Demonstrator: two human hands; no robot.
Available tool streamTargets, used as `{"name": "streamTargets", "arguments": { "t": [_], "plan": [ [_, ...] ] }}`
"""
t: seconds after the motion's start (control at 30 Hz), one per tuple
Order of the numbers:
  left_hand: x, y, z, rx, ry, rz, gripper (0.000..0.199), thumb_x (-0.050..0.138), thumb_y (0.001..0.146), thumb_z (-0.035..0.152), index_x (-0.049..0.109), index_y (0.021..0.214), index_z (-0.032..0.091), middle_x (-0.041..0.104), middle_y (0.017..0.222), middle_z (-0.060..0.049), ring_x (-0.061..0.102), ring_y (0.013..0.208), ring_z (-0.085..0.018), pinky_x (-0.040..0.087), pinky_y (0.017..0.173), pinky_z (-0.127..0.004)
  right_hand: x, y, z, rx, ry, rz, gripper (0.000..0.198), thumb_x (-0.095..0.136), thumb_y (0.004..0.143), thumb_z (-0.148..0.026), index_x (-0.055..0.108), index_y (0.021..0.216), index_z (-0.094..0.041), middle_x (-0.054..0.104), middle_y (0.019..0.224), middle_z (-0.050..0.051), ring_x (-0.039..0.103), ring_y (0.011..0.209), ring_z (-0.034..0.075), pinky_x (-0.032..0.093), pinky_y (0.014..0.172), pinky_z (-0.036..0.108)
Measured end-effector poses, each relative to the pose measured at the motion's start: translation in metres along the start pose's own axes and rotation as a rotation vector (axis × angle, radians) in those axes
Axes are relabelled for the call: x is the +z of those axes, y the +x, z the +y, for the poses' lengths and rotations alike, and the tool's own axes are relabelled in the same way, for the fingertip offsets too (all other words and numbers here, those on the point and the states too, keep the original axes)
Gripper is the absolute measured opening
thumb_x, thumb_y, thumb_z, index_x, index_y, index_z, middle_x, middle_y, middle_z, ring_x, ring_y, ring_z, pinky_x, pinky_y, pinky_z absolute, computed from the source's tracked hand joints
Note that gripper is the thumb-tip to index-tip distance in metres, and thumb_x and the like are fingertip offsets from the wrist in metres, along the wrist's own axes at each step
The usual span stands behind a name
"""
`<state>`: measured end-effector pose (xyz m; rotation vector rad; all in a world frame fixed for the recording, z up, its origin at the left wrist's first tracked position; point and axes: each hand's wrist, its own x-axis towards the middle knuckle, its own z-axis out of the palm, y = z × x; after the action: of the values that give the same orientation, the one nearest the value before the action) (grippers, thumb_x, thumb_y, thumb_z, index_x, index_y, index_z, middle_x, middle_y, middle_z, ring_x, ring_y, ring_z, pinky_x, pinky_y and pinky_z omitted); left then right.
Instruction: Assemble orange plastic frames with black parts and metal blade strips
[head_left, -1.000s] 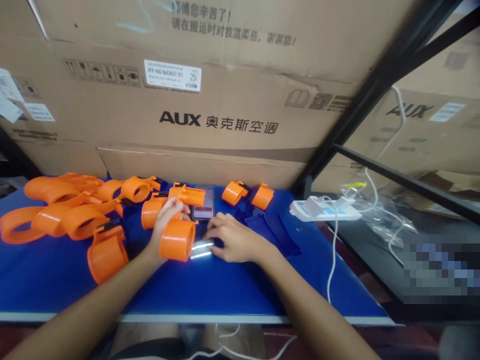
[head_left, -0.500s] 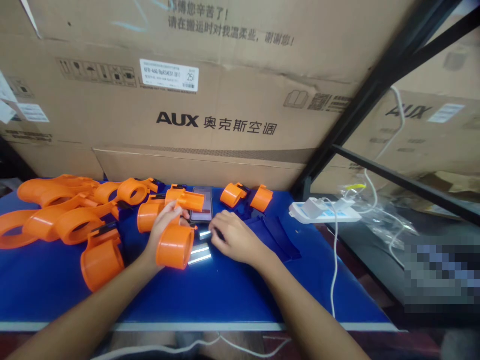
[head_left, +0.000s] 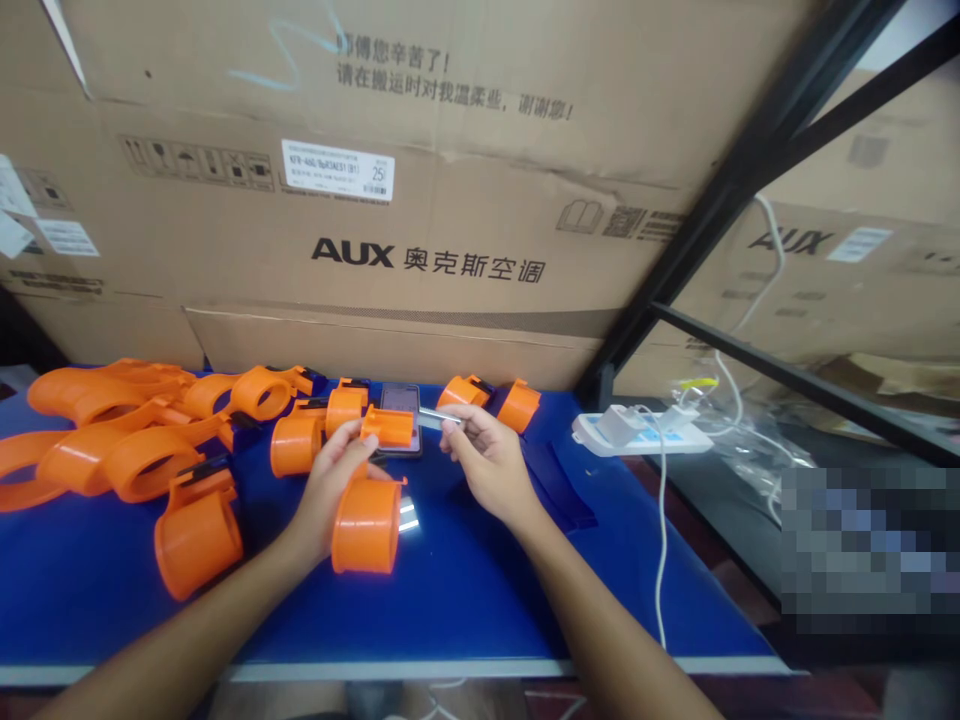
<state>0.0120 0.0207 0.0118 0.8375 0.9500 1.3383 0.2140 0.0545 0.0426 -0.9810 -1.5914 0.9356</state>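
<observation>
My left hand (head_left: 330,480) is closed around an orange plastic piece (head_left: 366,528), which has a wide ring at the bottom and a narrower barrel at its top end. In a pinch between thumb and fingers, my right hand (head_left: 491,465) holds a thin silver metal strip (head_left: 436,415). The strip points left towards the barrel, close to its right end; whether they touch I cannot tell. More metal strips (head_left: 408,514) lie on the blue table, partly hidden behind the ring. A phone (head_left: 401,400) lies flat behind both hands.
Several orange ring pieces (head_left: 199,530), some with black clips, crowd the left side. Two more orange rings (head_left: 519,405) stand at the back. Dark blue curved sheets (head_left: 559,485) lie right of my right hand. A white power strip (head_left: 645,435) with cables sits at the right edge.
My right hand has risen from the table with a metal strip in its fingers, near the orange piece. My left hand has shifted slightly right, turning the piece a little.
</observation>
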Motion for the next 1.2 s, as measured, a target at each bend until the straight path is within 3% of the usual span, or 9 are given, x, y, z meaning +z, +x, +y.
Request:
{"name": "streamTargets", "arguments": {
  "t": [0.23,0.53,0.67,0.83,1.0,1.2],
  "plan": [
    [0.003,-0.004,0.005,0.044,0.018,-0.013,0.036,0.076,0.082,0.050,0.066,0.106,0.024,0.072,0.064,-0.002,0.066,0.051,-0.017,0.052,0.050,-0.023,0.001,0.000,0.007,-0.016,-0.005,-0.022,0.033,0.060,0.096,-0.047,0.068,0.111,-0.019,0.066,0.078,0.003,0.060,0.069,0.017,0.051,0.065,0.031],
    [0.000,-0.006,0.009,0.000,0.080,-0.040,0.038,0.075,0.083,0.053,0.071,0.098,0.019,0.068,0.056,-0.001,0.059,0.044,-0.013,0.047,0.045,-0.020,-0.007,-0.006,0.002,-0.204,-0.275,-0.028,0.027,0.057,0.100,-0.038,0.072,0.114,-0.021,0.075,0.094,0.005,0.069,0.078,0.020,0.054,0.073,0.031],
    [-0.001,-0.006,0.007,-0.020,0.127,-0.101,0.048,0.075,0.083,0.052,0.070,0.115,0.016,0.069,0.056,-0.003,0.059,0.043,-0.013,0.045,0.045,-0.020,-0.004,-0.009,-0.003,-0.253,-0.307,-0.048,0.022,0.057,0.100,-0.034,0.073,0.111,-0.022,0.076,0.094,0.004,0.070,0.078,0.018,0.054,0.075,0.029],
    [0.007,-0.012,0.009,-0.002,0.132,-0.134,0.056,0.074,0.084,0.050,0.064,0.126,0.016,0.071,0.058,-0.004,0.064,0.047,-0.016,0.046,0.046,-0.020,0.002,-0.008,0.002,-0.216,-0.221,-0.082,0.024,0.059,0.099,-0.033,0.071,0.117,-0.022,0.076,0.095,0.004,0.071,0.081,0.019,0.056,0.077,0.031],
    [0.013,-0.012,0.012,0.078,0.062,-0.040,0.043,0.076,0.082,0.047,0.065,0.112,0.018,0.069,0.060,0.001,0.060,0.045,-0.012,0.045,0.045,-0.018,0.005,-0.007,0.011,-0.163,-0.032,0.090,0.029,0.067,0.094,-0.035,0.071,0.120,-0.023,0.076,0.108,0.007,0.072,0.098,0.023,0.058,0.089,0.036],
    [0.007,-0.010,0.011,0.067,0.081,-0.040,0.038,0.074,0.085,0.048,0.070,0.107,0.017,0.069,0.059,0.000,0.061,0.047,-0.013,0.044,0.045,-0.018,0.003,-0.009,0.010,-0.195,0.031,0.040,0.021,0.067,0.095,-0.032,0.078,0.113,-0.028,0.074,0.119,0.006,0.070,0.110,0.023,0.053,0.102,0.042]
  ]
}}
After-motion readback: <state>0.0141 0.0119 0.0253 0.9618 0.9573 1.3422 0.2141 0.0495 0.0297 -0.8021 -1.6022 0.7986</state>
